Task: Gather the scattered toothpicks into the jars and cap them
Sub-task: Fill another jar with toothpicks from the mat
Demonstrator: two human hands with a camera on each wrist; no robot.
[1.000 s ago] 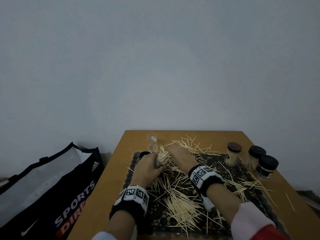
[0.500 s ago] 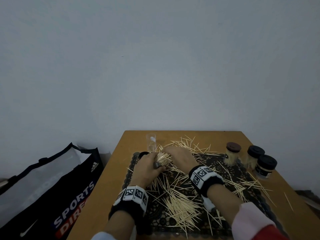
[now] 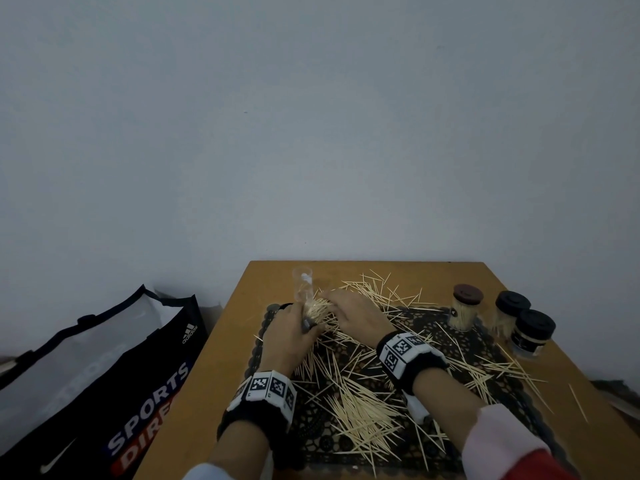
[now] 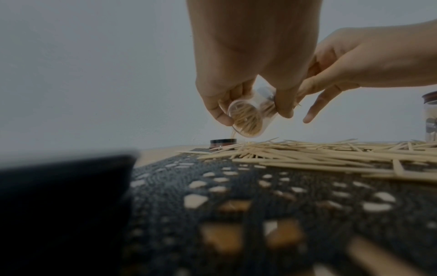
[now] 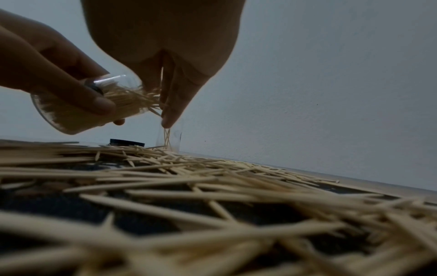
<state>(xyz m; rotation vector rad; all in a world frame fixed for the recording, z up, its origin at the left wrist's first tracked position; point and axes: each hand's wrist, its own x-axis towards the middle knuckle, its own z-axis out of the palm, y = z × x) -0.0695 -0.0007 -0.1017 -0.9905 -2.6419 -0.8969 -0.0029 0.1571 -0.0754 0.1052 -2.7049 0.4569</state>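
Note:
My left hand (image 3: 304, 322) grips a clear jar (image 4: 248, 119), tilted with its mouth to the right and partly filled with toothpicks. My right hand (image 3: 330, 301) pinches a small bunch of toothpicks (image 5: 163, 93) at the jar (image 5: 78, 112) mouth; a few hang below its fingertips (image 5: 169, 119). Many loose toothpicks (image 3: 360, 407) lie across the black lace mat (image 3: 363, 455). A loose dark lid (image 4: 223, 146) lies on the mat behind the held jar. An empty clear jar (image 3: 303, 282) stands upright at the back left.
Three capped jars of toothpicks stand at the right: a brown-lidded one (image 3: 465, 306) and two black-lidded ones (image 3: 509, 315) (image 3: 531, 336). The wooden table (image 3: 228, 348) meets a plain wall at the back. A sports bag (image 3: 104, 375) sits on the floor at the left.
My right hand has shifted slightly left toward the jar mouth with its toothpicks. The left hand keeps the tilted jar in nearly the same place.

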